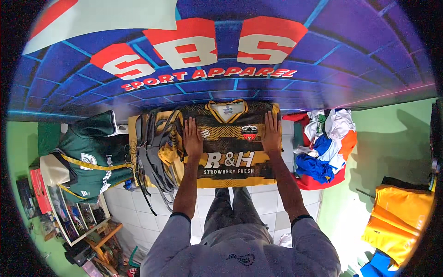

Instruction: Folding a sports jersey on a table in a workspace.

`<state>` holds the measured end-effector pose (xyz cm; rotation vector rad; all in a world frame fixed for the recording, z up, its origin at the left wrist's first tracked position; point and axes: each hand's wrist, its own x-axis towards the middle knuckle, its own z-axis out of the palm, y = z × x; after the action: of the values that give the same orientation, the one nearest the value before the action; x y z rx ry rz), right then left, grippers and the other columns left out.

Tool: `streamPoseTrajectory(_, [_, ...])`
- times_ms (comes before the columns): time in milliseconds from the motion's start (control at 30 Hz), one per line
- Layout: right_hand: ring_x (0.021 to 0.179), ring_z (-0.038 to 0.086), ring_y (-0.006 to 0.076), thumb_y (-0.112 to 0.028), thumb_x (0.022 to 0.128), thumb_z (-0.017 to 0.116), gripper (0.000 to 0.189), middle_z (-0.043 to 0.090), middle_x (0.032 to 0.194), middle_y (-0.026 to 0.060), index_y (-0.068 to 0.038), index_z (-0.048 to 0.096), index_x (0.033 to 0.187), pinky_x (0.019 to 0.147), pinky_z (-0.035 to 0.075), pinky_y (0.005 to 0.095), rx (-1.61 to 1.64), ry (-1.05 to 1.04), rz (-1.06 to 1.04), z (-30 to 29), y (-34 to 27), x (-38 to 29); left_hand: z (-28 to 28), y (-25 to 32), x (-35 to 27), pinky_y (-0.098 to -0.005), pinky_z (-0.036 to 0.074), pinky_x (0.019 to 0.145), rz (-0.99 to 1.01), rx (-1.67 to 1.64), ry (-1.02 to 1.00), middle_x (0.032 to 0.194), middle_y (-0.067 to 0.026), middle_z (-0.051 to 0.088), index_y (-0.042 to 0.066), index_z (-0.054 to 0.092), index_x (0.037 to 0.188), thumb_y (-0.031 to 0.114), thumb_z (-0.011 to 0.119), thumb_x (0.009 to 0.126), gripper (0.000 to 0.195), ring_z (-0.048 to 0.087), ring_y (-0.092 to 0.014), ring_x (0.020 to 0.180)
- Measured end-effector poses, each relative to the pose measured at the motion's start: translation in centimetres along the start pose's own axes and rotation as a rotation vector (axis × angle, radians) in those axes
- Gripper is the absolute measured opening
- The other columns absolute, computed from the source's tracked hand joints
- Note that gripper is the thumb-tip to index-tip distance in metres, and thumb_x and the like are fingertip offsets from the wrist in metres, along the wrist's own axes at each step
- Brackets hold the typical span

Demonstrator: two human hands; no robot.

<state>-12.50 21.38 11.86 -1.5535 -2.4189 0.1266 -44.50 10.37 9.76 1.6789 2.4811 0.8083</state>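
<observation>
A black and gold sports jersey (231, 152) lies face up before me, neck end away from me. Its V-neck collar (226, 112) is trimmed in gold, and the chest bears a crest (249, 133) and printed writing. Flat on one side of the front rests my left hand (193, 138), fingers extended and nothing held. My right hand (272, 133) lies likewise along the opposite edge, below the shoulder. Part of each side of the jersey is hidden under my hands and forearms. Beside my left hand is a bunched piece of gold and black patterned fabric (169, 152).
Dark fabric strips (152, 149) with loose threads hang left of the jersey. Further left stands a mannequin in a green jersey (91, 155) with a yellow measuring tape (100, 167). Mixed cloth (323, 147) is heaped at right. A printed blue banner (221, 79) covers the wall ahead.
</observation>
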Motion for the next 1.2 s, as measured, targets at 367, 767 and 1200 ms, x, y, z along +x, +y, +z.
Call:
streamPoseTrajectory(367, [0.161, 0.015, 0.0332, -0.020, 0.103, 0.042, 0.066, 0.019, 0.173, 0.0149, -0.001, 0.024, 0.164, 0.129, 0.016, 0.0474, 0.236, 0.016, -0.066, 1.2, -2.0, 2.9, 4.3, 16.9, 2.4, -0.0487, 0.037, 0.118, 0.429, -0.623, -0.350, 0.155, -0.0158, 0.049, 0.006, 0.040, 0.156, 0.014, 0.049, 0.105, 0.052, 0.050, -0.034, 0.140])
streamPoseTrajectory(767, [0.160, 0.018, 0.0337, -0.021, 0.103, 0.044, 0.065, 0.021, 0.172, 0.0190, 0.004, 0.027, 0.161, 0.129, 0.016, 0.0467, -0.003, -0.028, -0.065, 1.6, -0.9, 0.8, 7.5, 16.4, 3.4, -0.0472, 0.016, 0.130, 0.558, -0.091, -0.275, 0.168, -0.0109, 0.033, 0.005, 0.032, 0.161, 0.024, 0.044, 0.108, 0.058, 0.031, -0.029, 0.155])
streamPoseTrajectory(1200, [0.159, 0.020, 0.0376, -0.017, 0.099, 0.048, 0.069, 0.022, 0.172, 0.0187, 0.003, 0.028, 0.161, 0.128, 0.019, 0.0484, 0.185, 0.061, 0.069, 0.2, -1.0, -2.9, 6.1, 14.7, 0.7, -0.0493, 0.017, 0.129, 0.470, -0.112, -0.229, 0.169, -0.0055, 0.033, 0.008, 0.035, 0.161, 0.024, 0.046, 0.108, 0.057, 0.027, -0.026, 0.158])
